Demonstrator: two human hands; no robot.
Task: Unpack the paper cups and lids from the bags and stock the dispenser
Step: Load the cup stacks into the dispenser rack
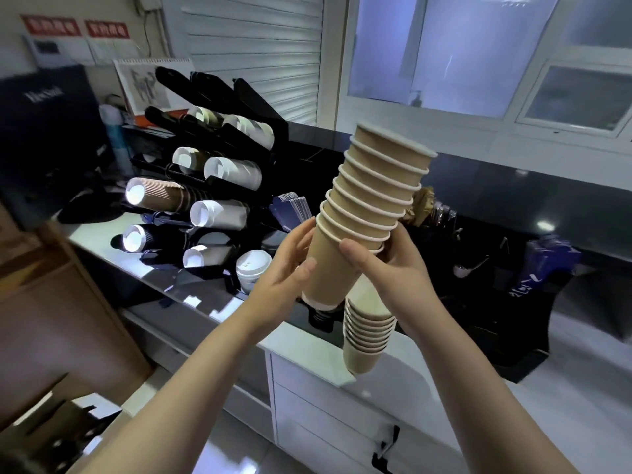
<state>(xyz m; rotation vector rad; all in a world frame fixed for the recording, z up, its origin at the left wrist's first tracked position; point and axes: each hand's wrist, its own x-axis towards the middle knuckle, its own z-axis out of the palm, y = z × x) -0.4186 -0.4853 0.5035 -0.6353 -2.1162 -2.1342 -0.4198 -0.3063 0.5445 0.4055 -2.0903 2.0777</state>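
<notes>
Between both hands, in front of me, I hold a tall nested stack of tan paper cups (pixel 369 200), tilted up to the right. My left hand (pixel 290 265) cups the lowest cup from the left, fingers curled round it. My right hand (pixel 386 265) grips the stack near its lower rims, thumb across the front. A second, shorter stack of tan cups (pixel 367 331) hangs upside down below my right hand; how it is held is hidden. The black cup dispenser (pixel 205 172) stands at the left on the counter, its slanted tubes holding white, brown and dark cups.
A white lidded cup (pixel 253 268) sits by the dispenser's base. Dark blue sleeves (pixel 294 205) stand behind it. A black organiser (pixel 513 278) with blue packets fills the right of the counter (pixel 191 295). White drawers (pixel 325 405) are below, cardboard boxes (pixel 51 302) at lower left.
</notes>
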